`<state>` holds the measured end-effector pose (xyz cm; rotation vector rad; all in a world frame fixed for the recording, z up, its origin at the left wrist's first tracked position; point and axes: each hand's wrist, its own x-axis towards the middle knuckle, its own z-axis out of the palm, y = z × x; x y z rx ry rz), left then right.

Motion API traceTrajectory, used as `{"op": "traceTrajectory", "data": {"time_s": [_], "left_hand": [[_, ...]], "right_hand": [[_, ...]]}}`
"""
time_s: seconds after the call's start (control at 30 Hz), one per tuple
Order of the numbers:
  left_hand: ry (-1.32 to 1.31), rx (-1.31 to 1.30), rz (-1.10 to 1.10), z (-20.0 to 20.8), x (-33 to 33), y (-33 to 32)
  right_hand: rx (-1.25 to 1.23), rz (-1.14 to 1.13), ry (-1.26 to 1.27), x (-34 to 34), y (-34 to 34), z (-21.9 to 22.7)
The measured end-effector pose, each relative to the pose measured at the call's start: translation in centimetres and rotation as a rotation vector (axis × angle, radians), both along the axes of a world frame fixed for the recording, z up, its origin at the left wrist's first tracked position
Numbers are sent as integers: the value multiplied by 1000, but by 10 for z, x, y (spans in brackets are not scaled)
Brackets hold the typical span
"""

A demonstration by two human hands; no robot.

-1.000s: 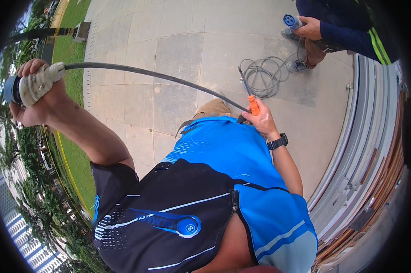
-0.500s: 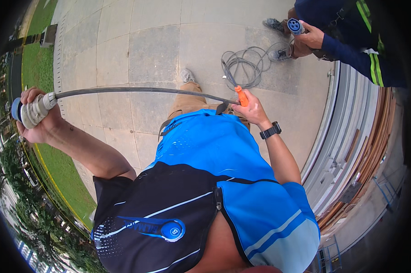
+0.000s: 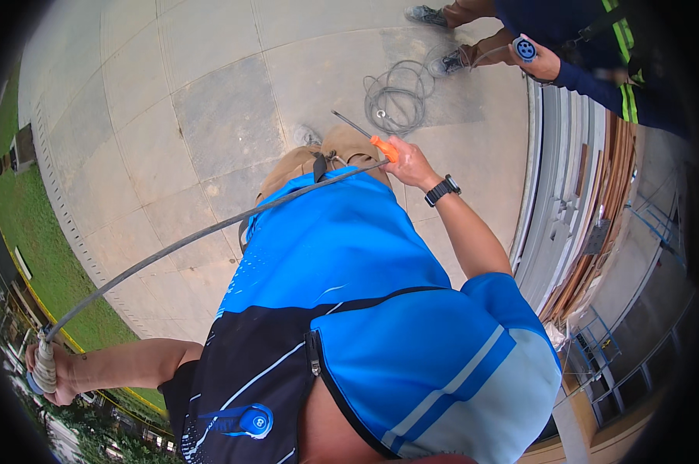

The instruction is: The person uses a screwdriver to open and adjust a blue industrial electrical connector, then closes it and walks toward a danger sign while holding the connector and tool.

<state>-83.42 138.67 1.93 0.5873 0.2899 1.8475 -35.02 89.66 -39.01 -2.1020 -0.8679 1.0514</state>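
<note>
My left hand (image 3: 63, 377), out at the far left, is wrapped round a white and blue industrial plug (image 3: 45, 366). A dark grey cable (image 3: 210, 230) leaves the plug and runs in a slack arc across my waist to my right hand (image 3: 411, 164). That hand is closed on an orange-handled screwdriver (image 3: 383, 147), its shaft pointing away to the upper left, and on the cable as well. The cable's end is hidden in my right fist.
A coil of grey cable (image 3: 396, 99) lies on the concrete floor (image 3: 303, 85) ahead. At upper right, a co-worker's hand (image 3: 544, 63) holds a blue round connector (image 3: 524, 50). Long metal and brown lengths (image 3: 574, 201) are stacked to the right; grass (image 3: 40, 224) borders the left.
My left hand has swung down and back with the plug, and the cable now slants across my body. The screwdriver's shaft now shows, pointing upper left. The whole view has turned.
</note>
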Motion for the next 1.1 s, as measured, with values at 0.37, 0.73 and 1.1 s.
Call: {"op": "traceTrajectory", "data": {"time_s": [0.37, 0.73, 1.1], "left_hand": [[30, -27, 52, -30, 58, 155], [76, 97, -22, -10, 149, 379], [423, 419, -62, -41, 366, 601]], "right_hand": [[-72, -173, -140, 20, 164, -36], [-11, -341, -120, 147, 486, -49], [-95, -344, -15, 246, 741, -36]]}}
